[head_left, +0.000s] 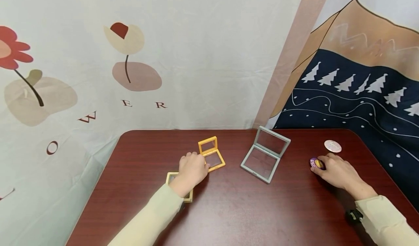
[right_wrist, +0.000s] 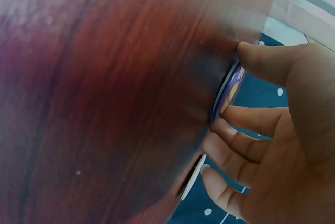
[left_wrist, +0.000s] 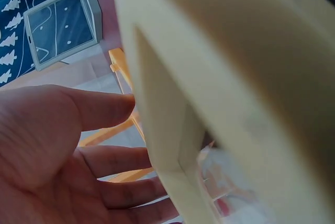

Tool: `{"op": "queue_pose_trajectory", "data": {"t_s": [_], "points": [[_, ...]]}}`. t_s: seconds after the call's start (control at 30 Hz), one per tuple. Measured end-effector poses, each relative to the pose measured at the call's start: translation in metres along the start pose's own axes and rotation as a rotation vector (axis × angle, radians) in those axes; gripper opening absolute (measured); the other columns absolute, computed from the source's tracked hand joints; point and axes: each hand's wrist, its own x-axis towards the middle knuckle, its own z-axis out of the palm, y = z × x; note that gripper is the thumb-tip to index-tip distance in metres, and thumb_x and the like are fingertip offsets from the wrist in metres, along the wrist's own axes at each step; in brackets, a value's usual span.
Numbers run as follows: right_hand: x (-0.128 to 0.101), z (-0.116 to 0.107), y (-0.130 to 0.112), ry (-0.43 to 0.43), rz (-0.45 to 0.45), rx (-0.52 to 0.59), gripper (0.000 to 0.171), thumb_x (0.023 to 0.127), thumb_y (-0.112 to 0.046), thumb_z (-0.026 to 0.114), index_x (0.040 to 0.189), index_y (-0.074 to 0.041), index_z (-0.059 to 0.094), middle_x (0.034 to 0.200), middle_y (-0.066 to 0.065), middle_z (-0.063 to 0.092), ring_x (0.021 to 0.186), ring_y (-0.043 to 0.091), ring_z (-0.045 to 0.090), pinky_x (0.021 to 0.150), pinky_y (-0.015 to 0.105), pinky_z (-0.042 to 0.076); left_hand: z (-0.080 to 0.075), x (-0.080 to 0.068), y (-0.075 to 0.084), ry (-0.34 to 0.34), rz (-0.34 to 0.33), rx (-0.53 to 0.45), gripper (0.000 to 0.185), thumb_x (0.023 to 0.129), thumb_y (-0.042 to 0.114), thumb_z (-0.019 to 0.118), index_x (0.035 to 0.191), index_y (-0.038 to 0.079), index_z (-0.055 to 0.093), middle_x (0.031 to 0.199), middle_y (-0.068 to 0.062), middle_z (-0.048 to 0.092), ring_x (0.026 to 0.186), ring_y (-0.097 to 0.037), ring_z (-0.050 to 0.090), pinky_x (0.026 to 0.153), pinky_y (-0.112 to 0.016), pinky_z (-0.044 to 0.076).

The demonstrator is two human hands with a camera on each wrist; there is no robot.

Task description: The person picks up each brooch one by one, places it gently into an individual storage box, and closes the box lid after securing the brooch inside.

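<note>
My left hand (head_left: 203,165) rests on the dark red table (head_left: 229,209) with relaxed fingers against the base of an open orange frame case (head_left: 212,153). In the left wrist view the left hand (left_wrist: 133,135) lies loosely spread by the orange frame case (left_wrist: 119,67). A pale yellow frame case (head_left: 188,197) sits partly hidden under that wrist and fills the left wrist view (left_wrist: 172,130). My right hand (head_left: 317,165) pinches a small purple round badge (head_left: 315,162) lying on the table. The right wrist view shows the thumb and fingers of the right hand (right_wrist: 227,94) on the rim of the purple badge (right_wrist: 234,80).
An open grey frame case (head_left: 266,154) with clear film stands mid-table, its lid tilted up. A pale round badge (head_left: 332,146) lies just beyond my right hand. Patterned cloth hangs behind the table and along its right side. The table's rounded far corners are in view.
</note>
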Motion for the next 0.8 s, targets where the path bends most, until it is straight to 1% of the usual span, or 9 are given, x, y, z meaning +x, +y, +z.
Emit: {"op": "queue_pose_trajectory", "data": {"t_s": [0.23, 0.43, 0.5, 0.6, 0.8], "points": [[0.002, -0.001, 0.002, -0.006, 0.005, 0.040, 0.053, 0.091, -0.032, 0.079, 0.113, 0.014, 0.067, 0.102, 0.025, 0.067, 0.086, 0.035, 0.062, 0.079, 0.062, 0.052, 0.001, -0.001, 0.000, 0.043, 0.037, -0.011, 0.039, 0.097, 0.030, 0.077, 0.062, 0.019, 0.063, 0.076, -0.003, 0.059, 0.074, -0.025, 0.057, 0.070, -0.042, 0.051], [0.001, -0.005, 0.004, -0.004, 0.035, 0.084, 0.050, 0.093, -0.035, 0.076, 0.109, 0.012, 0.067, 0.095, 0.019, 0.069, 0.079, 0.029, 0.061, 0.073, 0.056, 0.052, 0.005, -0.002, 0.001, 0.077, 0.064, -0.008, 0.035, 0.096, 0.025, 0.078, 0.065, 0.016, 0.063, 0.074, -0.004, 0.063, 0.072, -0.028, 0.063, 0.068, -0.044, 0.053], [0.000, -0.007, 0.004, 0.011, 0.044, 0.097, 0.050, 0.093, -0.036, 0.076, 0.109, 0.011, 0.067, 0.094, 0.018, 0.070, 0.078, 0.029, 0.062, 0.071, 0.054, 0.052, 0.005, -0.003, 0.002, 0.080, 0.068, -0.008, 0.035, 0.096, 0.024, 0.078, 0.065, 0.015, 0.063, 0.073, -0.004, 0.063, 0.072, -0.028, 0.064, 0.068, -0.044, 0.053], [-0.001, -0.012, 0.002, 0.043, 0.049, 0.121, 0.050, 0.094, -0.037, 0.075, 0.111, 0.009, 0.068, 0.096, 0.019, 0.071, 0.079, 0.030, 0.064, 0.071, 0.055, 0.051, 0.005, -0.004, 0.002, 0.089, 0.073, -0.014, 0.034, 0.096, 0.022, 0.078, 0.066, 0.014, 0.063, 0.073, -0.005, 0.061, 0.070, -0.027, 0.062, 0.068, -0.043, 0.052], [-0.003, -0.018, -0.004, 0.137, 0.056, 0.169, 0.052, 0.096, -0.037, 0.073, 0.118, 0.010, 0.065, 0.099, 0.021, 0.072, 0.085, 0.034, 0.065, 0.075, 0.054, 0.050, 0.005, -0.008, 0.003, 0.098, 0.075, -0.019, 0.032, 0.095, 0.021, 0.078, 0.067, 0.013, 0.065, 0.074, -0.006, 0.061, 0.071, -0.028, 0.061, 0.068, -0.043, 0.052]]}}
